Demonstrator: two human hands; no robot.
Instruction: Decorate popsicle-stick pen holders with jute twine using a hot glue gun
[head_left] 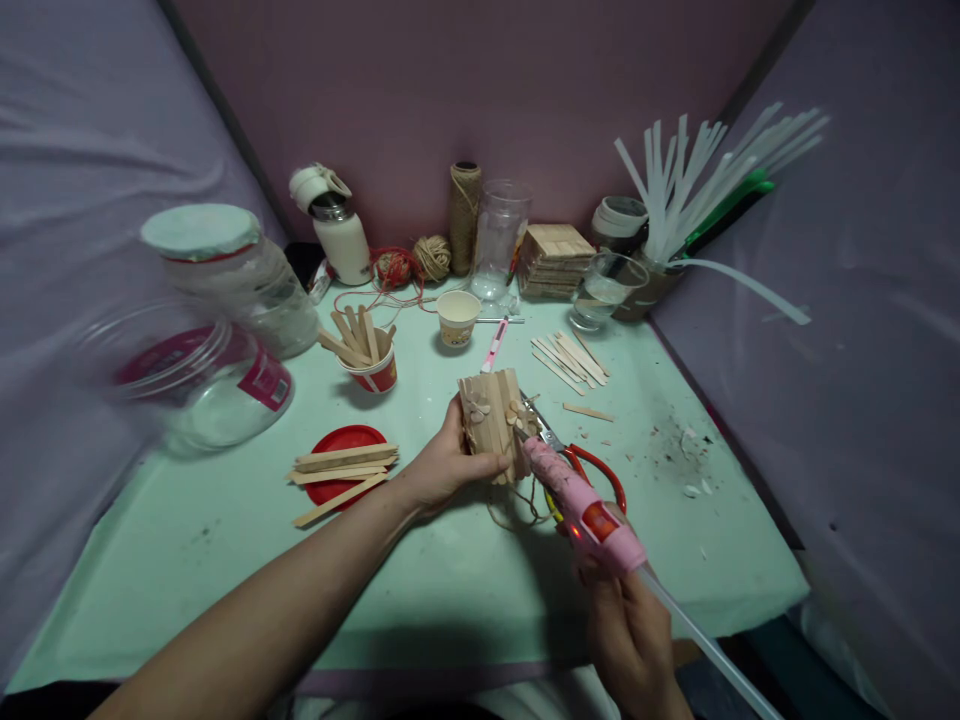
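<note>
My left hand is closed around a small holder made of wooden craft sticks, with little petal-shaped pieces on its side. In my right hand is a pink hot glue gun, its orange light lit and a long glue stick trailing from the back. The gun's nozzle is at the holder's right side; whether it touches cannot be made out. Partly hidden behind the gun lie scissors with red handles. A loop of twine hangs or lies beneath the holder.
Left are a red lid under craft sticks, a cup of sticks and large clear jars. A paper cup, pink cutter and loose sticks lie ahead. Behind stand a water cup and glue sticks.
</note>
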